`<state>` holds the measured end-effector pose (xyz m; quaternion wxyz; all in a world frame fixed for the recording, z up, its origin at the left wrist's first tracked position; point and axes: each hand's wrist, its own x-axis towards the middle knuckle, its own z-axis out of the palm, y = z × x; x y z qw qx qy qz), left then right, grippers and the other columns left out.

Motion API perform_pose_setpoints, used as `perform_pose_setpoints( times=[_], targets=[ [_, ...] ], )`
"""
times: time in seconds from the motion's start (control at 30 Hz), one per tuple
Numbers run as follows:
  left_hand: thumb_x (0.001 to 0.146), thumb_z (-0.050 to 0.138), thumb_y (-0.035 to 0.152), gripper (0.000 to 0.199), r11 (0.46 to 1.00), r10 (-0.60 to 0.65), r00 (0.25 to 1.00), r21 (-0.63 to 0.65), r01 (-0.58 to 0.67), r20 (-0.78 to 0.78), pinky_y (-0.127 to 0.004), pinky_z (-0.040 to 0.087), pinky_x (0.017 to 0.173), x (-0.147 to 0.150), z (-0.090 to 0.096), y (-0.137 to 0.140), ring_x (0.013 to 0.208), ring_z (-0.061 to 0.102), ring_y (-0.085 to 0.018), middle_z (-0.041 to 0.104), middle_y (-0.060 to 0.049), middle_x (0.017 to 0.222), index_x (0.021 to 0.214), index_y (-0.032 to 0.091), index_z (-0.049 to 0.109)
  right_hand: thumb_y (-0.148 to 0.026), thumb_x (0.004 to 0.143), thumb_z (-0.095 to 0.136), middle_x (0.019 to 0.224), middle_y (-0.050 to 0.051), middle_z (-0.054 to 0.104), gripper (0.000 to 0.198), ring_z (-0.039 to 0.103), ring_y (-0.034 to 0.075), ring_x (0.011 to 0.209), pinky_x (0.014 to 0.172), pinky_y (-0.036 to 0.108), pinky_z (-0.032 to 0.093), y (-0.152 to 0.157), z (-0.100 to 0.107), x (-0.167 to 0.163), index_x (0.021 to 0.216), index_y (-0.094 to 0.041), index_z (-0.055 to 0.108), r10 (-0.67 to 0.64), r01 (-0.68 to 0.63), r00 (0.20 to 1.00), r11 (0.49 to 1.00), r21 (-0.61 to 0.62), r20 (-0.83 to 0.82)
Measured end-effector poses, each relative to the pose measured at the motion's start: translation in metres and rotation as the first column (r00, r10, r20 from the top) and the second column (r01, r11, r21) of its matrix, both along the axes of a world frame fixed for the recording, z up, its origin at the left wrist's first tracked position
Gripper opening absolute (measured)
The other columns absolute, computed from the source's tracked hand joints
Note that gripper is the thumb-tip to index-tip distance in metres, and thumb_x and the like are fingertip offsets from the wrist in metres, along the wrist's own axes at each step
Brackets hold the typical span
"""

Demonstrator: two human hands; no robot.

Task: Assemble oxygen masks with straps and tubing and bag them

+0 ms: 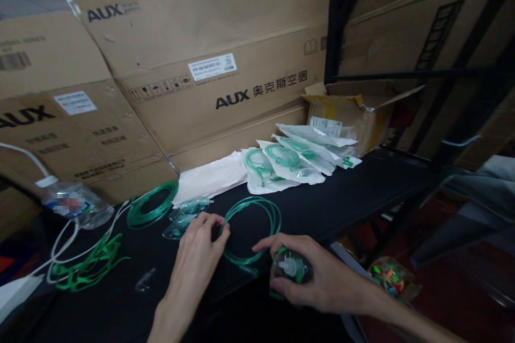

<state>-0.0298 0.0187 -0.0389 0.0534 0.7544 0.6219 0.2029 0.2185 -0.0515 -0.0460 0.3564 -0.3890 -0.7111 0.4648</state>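
Two grips are closed: your left hand pinches the coiled green tubing on the black tabletop, and your right hand wraps round a mask beside that tubing.

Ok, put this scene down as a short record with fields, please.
Left grip: at the left edge of a green tubing ring; firm pinch unclear
Right grip: holds a green-edged mask, pale connector showing
Near left grip: clear mask pieces
Left side: second tubing coil, green straps, small clear connector
Behind: overlapping white packets, open cardboard box
Surface: black tabletop
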Motion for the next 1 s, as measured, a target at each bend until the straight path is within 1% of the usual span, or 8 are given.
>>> perform_pose_setpoints(
  times=[0.07,0.23,0.33,0.47,0.53,0.67,0.8,1.0],
  targets=[
    [0.091,0.054,0.026,0.014,0.996,-0.07,0.997,0.052,0.072,-0.034,-0.046,0.051,0.099,-0.002,-0.002,0.007,0.11,0.065,-0.031,0.067,-0.011,0.114,0.094,0.02,0.067,-0.029,0.084,0.072,0.106,0.005,0.075,0.033,0.067,0.02,0.086,0.082,0.032,0.053,0.005,0.0,0.008,0.116,-0.022,0.07,-0.056,0.056,0.998,0.998,-0.003,-0.017],
    [0.091,0.052,0.015,0.018,0.967,-0.244,0.966,0.057,0.249,-0.084,-0.046,0.046,0.111,0.002,-0.013,0.025,0.128,0.06,-0.027,0.06,-0.012,0.139,0.105,0.02,0.062,-0.032,0.085,0.072,0.134,0.011,0.067,0.015,0.065,0.027,0.112,0.099,0.038,0.048,0.018,0.001,0.021,0.086,-0.02,0.064,-0.122,0.122,0.992,0.992,0.001,-0.029],
    [0.097,0.044,0.014,0.028,0.951,-0.301,0.949,0.042,0.305,-0.095,-0.044,0.05,0.105,0.001,-0.019,0.028,0.119,0.064,-0.025,0.066,-0.014,0.128,0.12,0.019,0.058,-0.034,0.086,0.071,0.127,0.011,0.068,0.016,0.064,0.027,0.112,0.099,0.038,0.046,0.021,0.002,0.025,0.088,-0.02,0.065,-0.137,0.137,0.99,0.99,-0.014,-0.025],
    [0.097,0.039,0.01,0.035,0.939,-0.338,0.935,0.024,0.342,-0.103,-0.041,0.053,0.096,-0.01,-0.023,0.028,0.112,0.067,-0.025,0.068,-0.012,0.121,0.127,0.02,0.055,-0.037,0.088,0.07,0.095,0.003,0.068,0.034,0.062,0.02,0.084,0.077,0.03,0.048,0.019,0.002,0.024,0.117,-0.019,0.068,-0.089,0.092,0.995,0.993,-0.078,0.049],
    [0.097,0.039,0.009,0.036,0.933,-0.355,0.929,0.015,0.358,-0.105,-0.04,0.054,0.095,-0.015,-0.021,0.029,0.11,0.069,-0.024,0.069,-0.011,0.12,0.126,0.021,0.056,-0.036,0.088,0.07,0.088,0.001,0.066,0.036,0.058,0.017,0.077,0.071,0.027,0.047,0.017,0.002,0.022,0.12,-0.019,0.068,-0.063,0.066,0.997,0.993,-0.096,0.035],
    [0.098,0.037,0.006,0.041,0.923,-0.382,0.919,0.006,0.385,-0.099,-0.039,0.054,0.096,-0.018,-0.017,0.03,0.111,0.069,-0.023,0.07,-0.01,0.119,0.129,0.022,0.057,-0.032,0.089,0.069,0.093,0.002,0.068,0.03,0.06,0.017,0.081,0.074,0.027,0.048,0.017,0.003,0.018,0.116,-0.019,0.069,-0.105,0.106,0.994,0.993,-0.043,0.015],
    [0.103,0.039,0.015,0.035,0.925,-0.375,0.923,0.036,0.379,-0.085,-0.044,0.051,0.103,-0.01,-0.017,0.028,0.118,0.065,-0.025,0.068,-0.011,0.127,0.132,0.022,0.057,-0.03,0.087,0.07,0.103,0.004,0.072,0.032,0.064,0.021,0.092,0.085,0.032,0.05,0.016,0.003,0.016,0.118,-0.021,0.07,-0.137,0.134,0.985,0.99,0.034,0.107],
    [0.106,0.046,0.025,0.022,0.906,-0.415,0.908,0.071,0.418,-0.058,-0.042,0.05,0.104,-0.001,-0.015,0.025,0.115,0.063,-0.024,0.066,-0.008,0.123,0.121,0.021,0.061,-0.033,0.085,0.072,0.095,0.003,0.072,0.035,0.064,0.021,0.086,0.079,0.031,0.049,0.008,0.002,0.006,0.119,-0.023,0.071,-0.078,0.081,0.972,0.997,-0.006,0.223]
  ],
)
